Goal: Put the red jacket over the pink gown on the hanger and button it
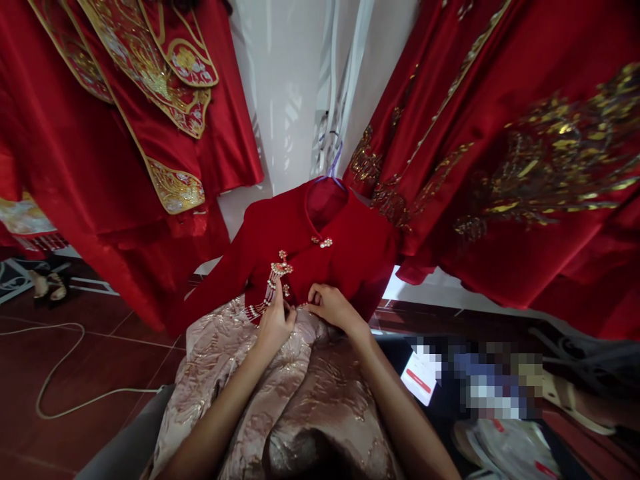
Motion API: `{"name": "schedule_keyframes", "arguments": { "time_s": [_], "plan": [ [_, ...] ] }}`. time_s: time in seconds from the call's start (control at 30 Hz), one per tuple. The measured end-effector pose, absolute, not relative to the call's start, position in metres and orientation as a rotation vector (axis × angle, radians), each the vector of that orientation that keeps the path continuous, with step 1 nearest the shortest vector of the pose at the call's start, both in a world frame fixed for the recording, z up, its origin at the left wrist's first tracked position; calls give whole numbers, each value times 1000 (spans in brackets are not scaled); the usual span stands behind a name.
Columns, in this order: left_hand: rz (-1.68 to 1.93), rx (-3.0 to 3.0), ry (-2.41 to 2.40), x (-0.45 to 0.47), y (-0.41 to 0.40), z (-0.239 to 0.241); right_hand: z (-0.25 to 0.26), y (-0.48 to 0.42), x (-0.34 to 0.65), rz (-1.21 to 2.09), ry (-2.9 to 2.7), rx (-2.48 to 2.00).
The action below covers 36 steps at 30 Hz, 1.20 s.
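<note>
A long-sleeved red dress top (360, 247) hangs on a thin purple hanger (334, 163). Pinkish-gold brocade fabric (220, 340) spreads from its waist toward me. Flower-shaped beaded fastenings (323, 242) run down the front, and a fan-shaped beaded ornament (281, 268) trails tassels to the left. My left hand (275, 323) is closed on the waist edge, its index finger stretched up beside the tassels. Against the same edge, my right hand (333, 307) has bent, pinched fingers; what they hold is too small to make out. Small pale beads show between both hands.
Red embroidered garments (175, 120) hang on the left, with gold-sequined red ones (540, 173) on the right. A lit phone (420, 377) lies at the right near a clear plastic bag (515, 447). On the tiled floor are a pale cable (60, 380) and shoes (50, 287).
</note>
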<state>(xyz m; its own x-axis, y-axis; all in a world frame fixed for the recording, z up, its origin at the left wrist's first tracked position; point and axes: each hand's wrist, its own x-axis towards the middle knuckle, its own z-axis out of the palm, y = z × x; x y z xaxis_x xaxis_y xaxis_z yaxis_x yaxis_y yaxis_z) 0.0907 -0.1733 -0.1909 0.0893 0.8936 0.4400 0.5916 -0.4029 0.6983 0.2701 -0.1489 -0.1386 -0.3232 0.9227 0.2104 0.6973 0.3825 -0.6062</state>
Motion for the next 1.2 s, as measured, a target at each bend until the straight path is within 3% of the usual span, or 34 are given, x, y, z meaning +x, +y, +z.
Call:
{"name": "schedule_keyframes", "arguments": {
  "time_s": [0.2, 0.53, 0.73, 1.2],
  "plan": [
    [1325, 1977, 1589, 88, -161, -181, -117, -158, 275, 813, -2078, -1285],
    [1384, 1949, 1646, 92, -156, -183, -105, -161, 273, 863, -1835, -1211],
    [1570, 1845, 1385, 91, -157, -191, -114, -159, 261, 944, -1714, -1148],
    [1462, 1238, 1027, 88, -157, -185, -140, -155, 234, 643, -1753, -1247]
  ]
}}
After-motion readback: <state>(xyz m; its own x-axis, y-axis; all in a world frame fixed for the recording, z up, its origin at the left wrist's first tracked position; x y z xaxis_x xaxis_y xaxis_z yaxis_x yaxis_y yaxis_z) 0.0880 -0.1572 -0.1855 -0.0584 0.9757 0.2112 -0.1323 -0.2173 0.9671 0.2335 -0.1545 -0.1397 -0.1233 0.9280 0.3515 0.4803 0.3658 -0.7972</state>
